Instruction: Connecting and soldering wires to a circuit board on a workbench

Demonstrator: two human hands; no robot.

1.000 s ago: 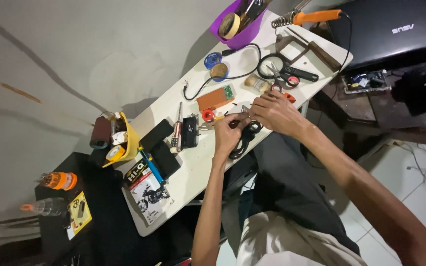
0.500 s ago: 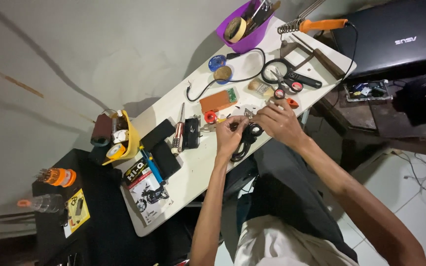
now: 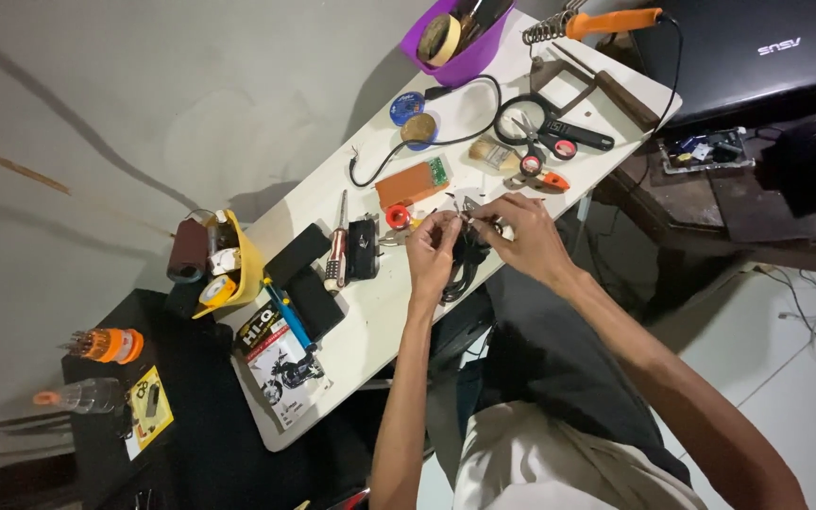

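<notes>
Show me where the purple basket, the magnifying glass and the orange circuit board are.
purple basket [image 3: 469,59], head view, on its front wall.
magnifying glass [image 3: 524,118], head view, on its round lens.
orange circuit board [image 3: 406,183], head view, on the middle of its flat face.

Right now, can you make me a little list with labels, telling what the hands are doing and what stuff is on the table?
left hand: pinching a small part, too small to tell
right hand: pinching the same small part from the other side
table: white, long, crowded with tools
near hands: black cable, orange board, screwdriver
far end: purple tub, soldering iron, magnifier, scissors, brush
near end: yellow tub, blue pen, booklet
</notes>
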